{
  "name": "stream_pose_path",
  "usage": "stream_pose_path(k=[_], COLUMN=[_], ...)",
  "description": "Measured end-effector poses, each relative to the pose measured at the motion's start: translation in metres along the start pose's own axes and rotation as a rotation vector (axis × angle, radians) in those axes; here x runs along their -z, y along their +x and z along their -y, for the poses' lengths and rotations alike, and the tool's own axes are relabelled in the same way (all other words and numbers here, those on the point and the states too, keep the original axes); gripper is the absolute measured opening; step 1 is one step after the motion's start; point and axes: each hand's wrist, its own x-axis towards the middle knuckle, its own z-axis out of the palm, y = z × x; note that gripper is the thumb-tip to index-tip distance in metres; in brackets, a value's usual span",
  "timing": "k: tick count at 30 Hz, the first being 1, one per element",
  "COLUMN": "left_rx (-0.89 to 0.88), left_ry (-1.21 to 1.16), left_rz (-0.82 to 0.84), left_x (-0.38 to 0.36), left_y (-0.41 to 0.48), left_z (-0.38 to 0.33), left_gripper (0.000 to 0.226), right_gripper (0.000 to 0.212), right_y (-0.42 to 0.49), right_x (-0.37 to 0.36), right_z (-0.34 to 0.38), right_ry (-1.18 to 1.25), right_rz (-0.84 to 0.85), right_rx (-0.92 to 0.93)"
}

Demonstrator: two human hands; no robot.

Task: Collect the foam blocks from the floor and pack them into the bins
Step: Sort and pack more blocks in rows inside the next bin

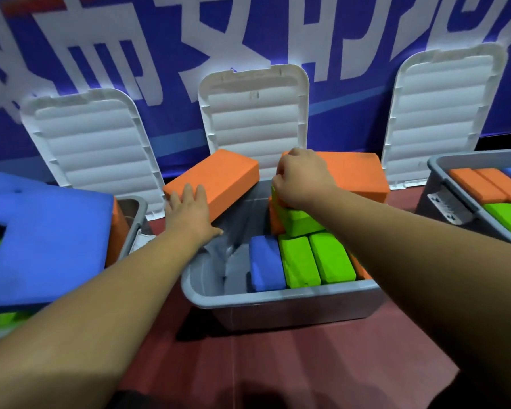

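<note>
Head view: three grey bins on a red-brown floor (278, 364), each with its white ribbed lid propped behind it against a blue banner (174, 54) bearing large white characters. The middle bin (278, 299) lies directly below the camera. Against its near wall stand a blue foam block (266, 264) and two green foam blocks (300, 261) side by side, touching; the left part of this bin shows bare grey bottom. Behind them a tilted green block (300, 221) leans toward the far right corner, with an orange block (357, 175) lying across the far right rim above it. A second orange block (216, 178) rests tilted over the far left corner of the same bin. The left hand (189, 214) lies flat on the near end of this second block, fingers straight and spread, not clasping. The right hand (303, 178) is curled, knuckles up, at the point where the tilted green block meets the orange block above it; it appears to grip the upper end of the green one, though the fingertips are hidden. The left bin (139, 208) is covered by a large blue foam slab (42, 231), with orange and green foam beneath it. The right bin (437, 169) holds orange, green and blue blocks laid flat in rows
</note>
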Motion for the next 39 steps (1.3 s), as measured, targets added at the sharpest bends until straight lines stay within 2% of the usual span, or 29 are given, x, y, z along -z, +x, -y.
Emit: stream_pose_path(k=[2, 6, 11, 16, 19, 22, 25, 27, 29, 32, 35, 39], left_rx=[-0.059, -0.153, -0.150, -0.119, -0.040, 0.033, 0.036, 0.058, 0.087, 0.064, 0.020, -0.008], left_ry=[0.083, 0.193, 0.216, -0.078, -0.313, -0.617, -0.696, -0.677, -0.655, -0.576, -0.428, -0.351], left_rz=[-0.040, -0.190, -0.191, -0.340, -0.475, -0.517, -0.468, -0.416, -0.328, -0.148, 0.037, 0.184], left_x=[-0.008, -0.011, -0.008, 0.026, 0.058, 0.082, 0.090, 0.086, 0.073, 0.046, 0.019, -0.004], left_y=[0.003, 0.007, 0.005, -0.005, -0.011, -0.016, -0.020, -0.020, -0.018, -0.016, -0.017, -0.020], left_z=[0.009, 0.014, 0.014, 0.021, 0.021, 0.015, 0.009, 0.007, 0.010, 0.020, 0.022, 0.017], left_gripper=[0.123, 0.103, 0.083, 0.067, 0.064, 0.066, 0.059, 0.052, 0.050, 0.055, 0.057, 0.056], right_gripper=[0.030, 0.028, 0.024, 0.018, 0.035, 0.048, 0.056, 0.054, 0.049, 0.055, 0.077, 0.070], right_y=[0.001, 0.001, -0.003, -0.005, -0.005, -0.006, 0.000, 0.003, -0.002, -0.016, -0.024, -0.028], right_x=[-0.006, -0.016, -0.026, -0.039, -0.040, -0.031, -0.027, -0.028, -0.027, -0.029, -0.042, -0.062], right_z=[0.016, 0.038, 0.056, 0.064, 0.074, 0.088, 0.098, 0.098, 0.097, 0.097, 0.098, 0.097], right_ry=[0.033, 0.083, 0.208, 0.311, 0.441, 0.683, 0.844, 0.876, 0.874, 0.945, 0.870, 0.670], right_rz=[0.016, 0.021, 0.062, 0.108, 0.089, 0.077, 0.111, 0.178, 0.356, 0.636, 0.820, 0.906], right_rx=[0.056, 0.141, 0.142, 0.127, 0.076, -0.029, -0.225, -0.306, -0.309, -0.386, -0.441, -0.439])
